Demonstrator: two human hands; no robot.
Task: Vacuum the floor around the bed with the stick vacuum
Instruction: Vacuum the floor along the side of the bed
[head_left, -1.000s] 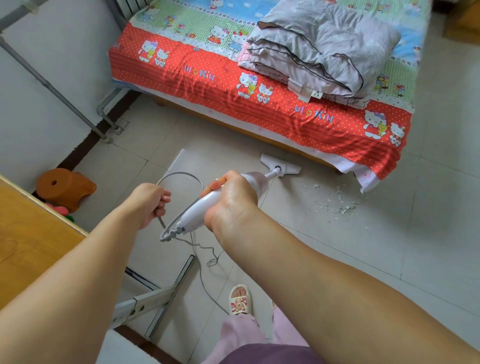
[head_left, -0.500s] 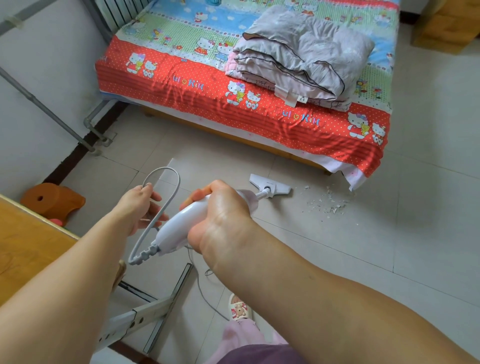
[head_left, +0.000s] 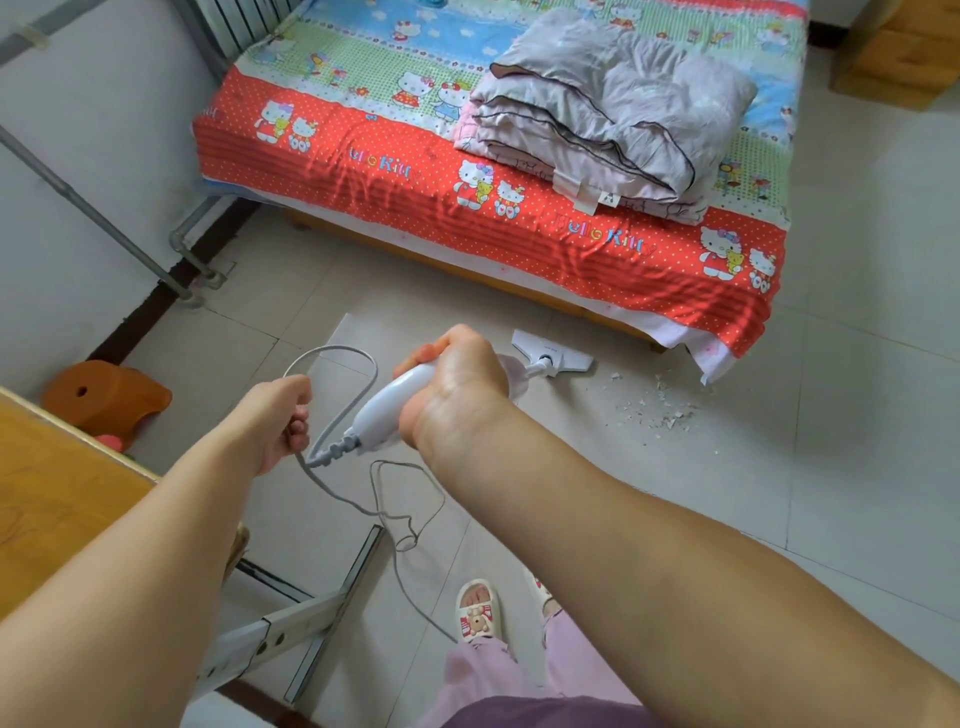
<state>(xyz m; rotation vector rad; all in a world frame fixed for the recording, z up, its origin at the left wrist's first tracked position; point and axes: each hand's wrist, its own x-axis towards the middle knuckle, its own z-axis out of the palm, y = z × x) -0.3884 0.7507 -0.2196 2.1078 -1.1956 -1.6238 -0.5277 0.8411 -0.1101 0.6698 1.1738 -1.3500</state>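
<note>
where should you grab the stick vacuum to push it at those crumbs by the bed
By the curved white handle at the top of the stick vacuum, coming over it from above, as the right hand does now. The handle tilts up toward the person and the floor head lies flat beside the debris. The left hand holds the cord aside.

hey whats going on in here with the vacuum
A person is vacuuming the floor beside the bed. The right hand grips the handle of the stick vacuum, whose floor head sits on the tiles near the bed's edge. The left hand holds a loop of the power cord off to the side. A scatter of small debris lies just right of the head, not yet picked up.
</note>
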